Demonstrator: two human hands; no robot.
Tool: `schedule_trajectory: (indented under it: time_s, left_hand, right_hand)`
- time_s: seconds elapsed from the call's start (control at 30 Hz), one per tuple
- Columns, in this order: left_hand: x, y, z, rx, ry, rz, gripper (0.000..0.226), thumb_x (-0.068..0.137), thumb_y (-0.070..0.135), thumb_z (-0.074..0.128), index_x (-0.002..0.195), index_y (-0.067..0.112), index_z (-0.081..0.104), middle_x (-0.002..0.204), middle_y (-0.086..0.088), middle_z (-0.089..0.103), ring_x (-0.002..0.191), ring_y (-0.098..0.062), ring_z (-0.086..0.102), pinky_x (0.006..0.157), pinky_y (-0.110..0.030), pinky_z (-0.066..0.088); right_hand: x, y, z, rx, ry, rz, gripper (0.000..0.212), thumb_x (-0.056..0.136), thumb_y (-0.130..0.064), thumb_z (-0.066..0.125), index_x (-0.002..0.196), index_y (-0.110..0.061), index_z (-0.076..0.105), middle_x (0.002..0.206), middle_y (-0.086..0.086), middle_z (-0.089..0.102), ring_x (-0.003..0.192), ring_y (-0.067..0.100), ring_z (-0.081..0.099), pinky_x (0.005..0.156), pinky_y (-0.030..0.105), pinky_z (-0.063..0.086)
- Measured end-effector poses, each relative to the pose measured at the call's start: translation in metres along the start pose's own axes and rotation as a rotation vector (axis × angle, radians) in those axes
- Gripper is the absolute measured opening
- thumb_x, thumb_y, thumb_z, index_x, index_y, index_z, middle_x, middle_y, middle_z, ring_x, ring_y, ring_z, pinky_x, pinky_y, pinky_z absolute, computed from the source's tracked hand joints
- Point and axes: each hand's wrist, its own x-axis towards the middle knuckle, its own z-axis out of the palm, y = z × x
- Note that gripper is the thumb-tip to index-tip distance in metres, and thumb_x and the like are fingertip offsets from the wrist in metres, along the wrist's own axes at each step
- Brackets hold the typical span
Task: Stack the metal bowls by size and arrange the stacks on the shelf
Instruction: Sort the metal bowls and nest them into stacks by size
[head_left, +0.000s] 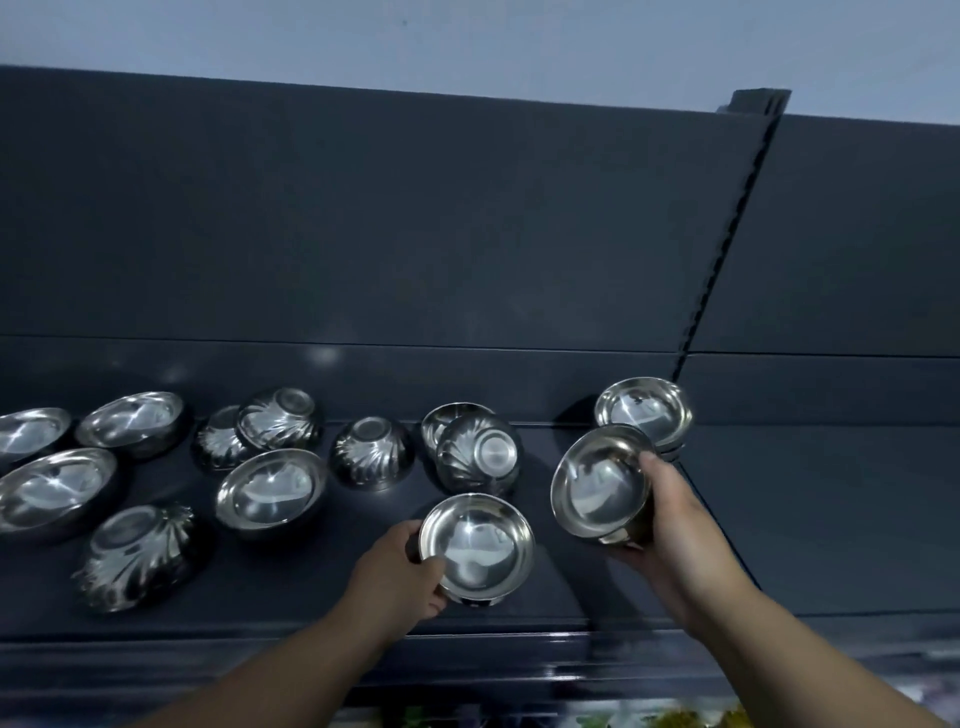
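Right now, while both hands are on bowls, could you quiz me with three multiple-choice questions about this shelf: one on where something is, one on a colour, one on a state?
1. Where is the stack of bowls?
A) just behind the bowl held by the right hand
B) at the far left
C) on the floor

2. What colour is the shelf?
A) white
B) dark grey
C) red

3. How does the fluted bowl in the middle lie?
A) upright
B) upside down
C) nested in another bowl

Answers:
1 A: the stack sits just past the lifted bowl, at the right end of the group.
2 B: the bare boards are dark grey.
3 B: its flat base faces up.
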Motion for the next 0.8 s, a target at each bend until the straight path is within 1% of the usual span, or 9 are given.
schedule_trajectory:
  time_s: [0.1, 0.2, 0.27, 0.33, 0.4, 0.53, 0.67, 0.73, 0.8]
  left_hand:
    - [0.002, 0.007, 0.024, -0.016, -0.046, -0.001, 0.031, 0.088, 0.012, 0.057, 0.116, 0.025, 0.055, 0.093, -0.005, 0.07, 0.074, -0.023, 0.073, 0.062, -0.027, 0.059]
    - [0.005, 0.013, 0.047, -0.039, -0.081, -0.013, 0.03, 0.09, 0.014, 0.058, 0.117, 0.025, 0.055, 0.098, -0.003, 0.069, 0.078, -0.023, 0.073, 0.064, -0.025, 0.058]
    - [0.007, 0.015, 0.058, -0.046, -0.099, -0.018, 0.032, 0.089, 0.012, 0.057, 0.119, 0.025, 0.055, 0.1, -0.005, 0.069, 0.078, -0.022, 0.073, 0.062, -0.024, 0.057]
    - [0.01, 0.015, 0.067, -0.063, -0.112, -0.021, 0.033, 0.09, 0.013, 0.058, 0.12, 0.026, 0.055, 0.106, -0.004, 0.067, 0.078, -0.022, 0.073, 0.063, -0.025, 0.057]
    - [0.01, 0.014, 0.072, -0.087, -0.117, -0.019, 0.03, 0.092, 0.016, 0.058, 0.119, 0.029, 0.053, 0.113, 0.001, 0.064, 0.08, -0.022, 0.073, 0.066, -0.028, 0.059]
    - [0.006, 0.007, 0.069, -0.122, -0.08, -0.02, 0.03, 0.095, 0.021, 0.057, 0.123, 0.027, 0.052, 0.117, 0.004, 0.063, 0.083, -0.023, 0.073, 0.062, -0.026, 0.055]
    - [0.004, 0.007, 0.061, -0.181, -0.056, -0.045, 0.026, 0.097, 0.021, 0.052, 0.124, 0.021, 0.056, 0.111, -0.003, 0.067, 0.078, -0.021, 0.07, 0.061, -0.026, 0.054]
    - [0.004, 0.012, 0.061, -0.222, -0.055, -0.058, 0.024, 0.099, 0.025, 0.048, 0.121, 0.022, 0.059, 0.109, -0.003, 0.069, 0.079, -0.023, 0.07, 0.06, -0.026, 0.054]
    - [0.002, 0.016, 0.061, -0.248, -0.059, -0.072, 0.026, 0.1, 0.031, 0.046, 0.12, 0.026, 0.06, 0.114, 0.0, 0.068, 0.085, -0.025, 0.071, 0.06, -0.026, 0.054]
  right_hand:
    - [0.001, -0.011, -0.02, 0.026, 0.005, 0.016, 0.037, 0.096, -0.046, 0.046, 0.121, -0.024, 0.06, 0.109, 0.007, 0.074, 0.101, 0.023, 0.07, 0.086, 0.048, 0.057]
    - [0.002, -0.016, -0.035, 0.037, -0.04, 0.068, 0.036, 0.097, -0.046, 0.041, 0.116, -0.022, 0.062, 0.101, 0.006, 0.076, 0.089, 0.019, 0.072, 0.073, 0.039, 0.056]
    - [0.003, -0.017, -0.042, 0.013, -0.082, 0.099, 0.039, 0.097, -0.048, 0.04, 0.115, -0.022, 0.063, 0.102, 0.008, 0.076, 0.088, 0.019, 0.072, 0.069, 0.037, 0.054]
    - [0.004, -0.019, -0.045, -0.049, -0.09, 0.096, 0.039, 0.096, -0.048, 0.041, 0.111, -0.022, 0.065, 0.101, 0.009, 0.076, 0.092, 0.024, 0.072, 0.071, 0.04, 0.056]
    - [0.005, -0.02, -0.045, -0.151, -0.09, 0.091, 0.041, 0.095, -0.05, 0.042, 0.103, -0.021, 0.069, 0.096, 0.011, 0.076, 0.093, 0.029, 0.071, 0.078, 0.046, 0.059]
    - [0.006, -0.017, -0.039, -0.385, -0.08, 0.06, 0.043, 0.094, -0.048, 0.041, 0.092, -0.016, 0.07, 0.088, 0.014, 0.075, 0.087, 0.03, 0.071, 0.081, 0.053, 0.057]
    - [0.015, -0.009, -0.027, -0.578, -0.057, -0.034, 0.044, 0.091, -0.043, 0.04, 0.085, -0.006, 0.064, 0.087, 0.013, 0.071, 0.088, 0.027, 0.068, 0.089, 0.048, 0.052]
    - [0.023, -0.005, -0.025, -0.623, -0.043, -0.062, 0.046, 0.091, -0.042, 0.04, 0.084, -0.001, 0.059, 0.082, 0.016, 0.067, 0.083, 0.028, 0.066, 0.087, 0.05, 0.053]
    - [0.03, 0.002, -0.023, -0.65, -0.037, -0.052, 0.047, 0.089, -0.045, 0.039, 0.082, -0.003, 0.06, 0.084, 0.017, 0.069, 0.086, 0.032, 0.067, 0.084, 0.049, 0.055]
